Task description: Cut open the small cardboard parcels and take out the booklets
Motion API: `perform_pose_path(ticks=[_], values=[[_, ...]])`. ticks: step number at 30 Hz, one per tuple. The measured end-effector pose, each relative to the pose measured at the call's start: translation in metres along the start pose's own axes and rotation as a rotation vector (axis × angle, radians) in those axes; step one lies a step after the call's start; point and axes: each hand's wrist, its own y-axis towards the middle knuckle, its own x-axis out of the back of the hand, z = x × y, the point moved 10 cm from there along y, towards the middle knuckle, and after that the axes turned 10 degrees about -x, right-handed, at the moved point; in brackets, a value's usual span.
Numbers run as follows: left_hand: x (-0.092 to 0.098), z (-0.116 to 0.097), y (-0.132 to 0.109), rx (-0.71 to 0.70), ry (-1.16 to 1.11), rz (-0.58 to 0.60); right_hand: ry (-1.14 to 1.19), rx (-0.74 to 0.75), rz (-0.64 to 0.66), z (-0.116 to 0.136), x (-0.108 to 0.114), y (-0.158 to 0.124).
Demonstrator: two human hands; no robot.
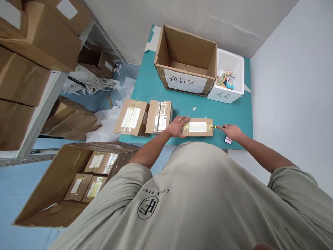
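Well, working from left to right, we had steel shelving (44, 111) stacked with cardboard cartons (31, 41), and below it an open carton (52, 194) holding several parcels (93, 185) already taped and labelled. On the teal table (187, 107), two more taped brown parcels (130, 117) lay side by side, just left of the left hand (177, 126). That hand rested flat on a third parcel (197, 127), fingers spread and not clamped, the ring finger showing a ring. This parcel lay lengthwise near the table's front edge, with a white label on top and yellowish tape along its middle — sealed, as far as we could tell. Beyond it stood a large open carton (189, 47) with a printed white sign, empty but for cardboard at the bottom, then a white foam box (221, 95) of small colourful boxes (228, 80), which remained unpacked. At the parcel's right end, the right hand (231, 132) reached a small yellow-tipped tool (215, 127) — whether its fingers had closed on it, we could not tell — with a small card (228, 140) lying just below
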Motion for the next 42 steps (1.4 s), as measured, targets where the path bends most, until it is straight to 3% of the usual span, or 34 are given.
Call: perform_pose_path(ticks=[3,10,18,22,26,30,33,36,39,42], values=[[0.002,0.000,-0.001,0.002,0.015,0.009,0.006,-0.006,-0.005,-0.012,-0.007,-0.004],[0.010,-0.006,0.007,0.066,0.121,0.095,0.041,-0.047,-0.039,-0.003,-0.016,0.001],[-0.007,-0.055,0.085,0.130,0.104,0.096,0.108,-0.025,-0.061,0.004,-0.022,0.002],[-0.015,-0.050,0.106,0.143,0.101,0.153,0.143,-0.002,-0.067,0.004,-0.023,0.004],[-0.016,-0.040,0.108,0.088,0.148,0.184,0.212,-0.004,-0.087,0.002,-0.027,0.007],[-0.025,-0.041,0.107,0.048,0.227,0.212,0.321,-0.048,-0.096,-0.005,-0.047,0.009],[-0.027,-0.043,0.106,0.078,0.246,0.177,0.503,-0.085,-0.141,-0.013,-0.067,0.009],[-0.024,-0.046,0.101,0.109,0.242,0.108,0.850,-0.135,-0.208,-0.020,-0.082,0.014],[-0.023,-0.048,0.094,0.128,0.236,0.076,1.205,-0.174,-0.110,-0.011,-0.100,0.027],[-0.022,-0.049,0.090,0.141,0.231,0.066,1.410,-0.210,0.038,0.006,-0.110,0.037]])
